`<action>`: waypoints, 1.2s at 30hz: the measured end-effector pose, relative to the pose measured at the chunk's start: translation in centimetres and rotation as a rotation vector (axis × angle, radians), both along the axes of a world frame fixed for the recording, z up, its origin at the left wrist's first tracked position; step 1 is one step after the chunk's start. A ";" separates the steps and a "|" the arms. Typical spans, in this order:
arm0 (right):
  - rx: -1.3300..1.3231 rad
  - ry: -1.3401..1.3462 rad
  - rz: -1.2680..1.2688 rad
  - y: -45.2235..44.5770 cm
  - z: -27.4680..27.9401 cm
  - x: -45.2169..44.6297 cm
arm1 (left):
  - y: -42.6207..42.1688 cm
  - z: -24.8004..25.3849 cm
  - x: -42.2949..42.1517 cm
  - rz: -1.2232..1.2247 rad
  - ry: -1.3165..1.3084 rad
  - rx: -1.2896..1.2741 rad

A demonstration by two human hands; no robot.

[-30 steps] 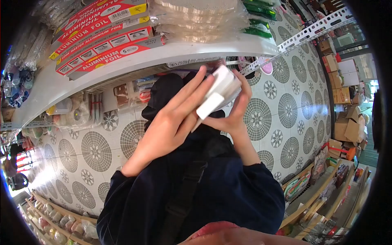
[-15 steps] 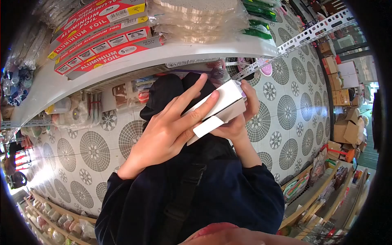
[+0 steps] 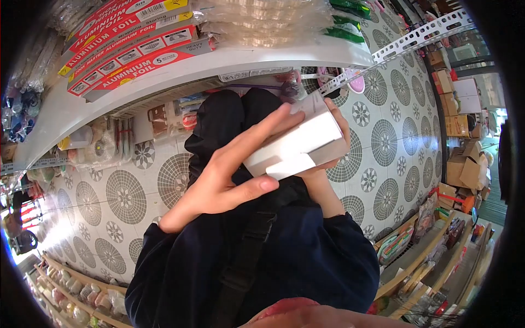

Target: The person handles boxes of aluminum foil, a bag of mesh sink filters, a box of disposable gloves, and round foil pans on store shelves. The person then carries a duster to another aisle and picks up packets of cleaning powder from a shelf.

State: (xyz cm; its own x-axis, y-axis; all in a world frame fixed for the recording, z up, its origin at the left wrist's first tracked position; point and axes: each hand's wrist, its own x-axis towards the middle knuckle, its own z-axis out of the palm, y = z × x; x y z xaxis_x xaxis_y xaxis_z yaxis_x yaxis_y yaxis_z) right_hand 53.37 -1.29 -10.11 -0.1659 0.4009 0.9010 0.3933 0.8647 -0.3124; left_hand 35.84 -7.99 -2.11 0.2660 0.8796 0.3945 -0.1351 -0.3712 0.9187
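A small white cardboard box (image 3: pixel 303 143) is held tilted in front of my chest, with an end flap (image 3: pixel 290 165) sticking out toward me. My right hand (image 3: pixel 337 121) grips it from the far right side; most of its fingers are hidden behind the box. At the box's left side is my left hand (image 3: pixel 221 183), its fingers stretched out and its thumb spread apart near the flap. The left fingers reach along the upper left of the box and seem to touch it. What the box contains is hidden.
A white shelf (image 3: pixel 229 64) runs across the top, holding aluminium foil boxes (image 3: pixel 131 52) and plastic-wrapped goods. A perforated metal upright (image 3: pixel 415 41) slants at right. Below are patterned floor tiles (image 3: pixel 385 147), with cardboard boxes (image 3: pixel 465 164) and wooden racks (image 3: pixel 432 262) on the right.
The box has turned, so its white side and flap face me more. My left thumb has moved away from the flap and the left hand has opened wider.
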 end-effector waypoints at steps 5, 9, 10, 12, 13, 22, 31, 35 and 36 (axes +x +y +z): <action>0.209 -0.108 -0.188 0.1 0.1 -0.7 | -0.7 0.1 -0.3 0.176 0.128 -0.002; 0.169 -0.067 -0.105 0.0 -0.4 -0.5 | -0.7 0.9 -0.5 0.295 0.284 0.210; 0.155 -0.051 -0.085 -0.1 -0.6 -0.4 | -0.8 0.9 -0.4 0.312 0.269 0.242; 0.109 -0.026 -0.042 -0.3 -1.2 0.0 | -0.8 0.3 -0.4 0.335 0.248 0.319; 0.097 -0.003 -0.019 -0.3 -1.4 0.1 | -0.8 0.1 -0.4 0.347 0.237 0.359; 0.166 0.088 0.038 0.1 -1.1 -0.3 | -0.9 -0.3 -0.8 0.343 0.178 0.386; 0.297 0.057 -0.034 1.1 -0.8 -1.2 | -1.4 0.6 -0.8 0.447 0.269 0.211; 0.331 -0.171 -0.220 0.6 0.3 -0.8 | -1.0 0.9 -0.7 0.499 0.248 0.164; 0.325 -0.184 -0.230 0.6 0.4 -0.9 | -1.0 0.9 -0.7 0.519 0.250 0.160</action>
State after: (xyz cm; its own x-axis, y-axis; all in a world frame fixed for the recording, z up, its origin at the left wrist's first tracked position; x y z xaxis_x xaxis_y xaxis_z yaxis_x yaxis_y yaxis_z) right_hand 52.51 -0.74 -9.70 -0.2746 0.1467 0.9503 0.6107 0.7900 0.0545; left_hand 35.15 -8.95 -1.26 -0.0810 0.8541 0.5137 0.3144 -0.4672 0.8264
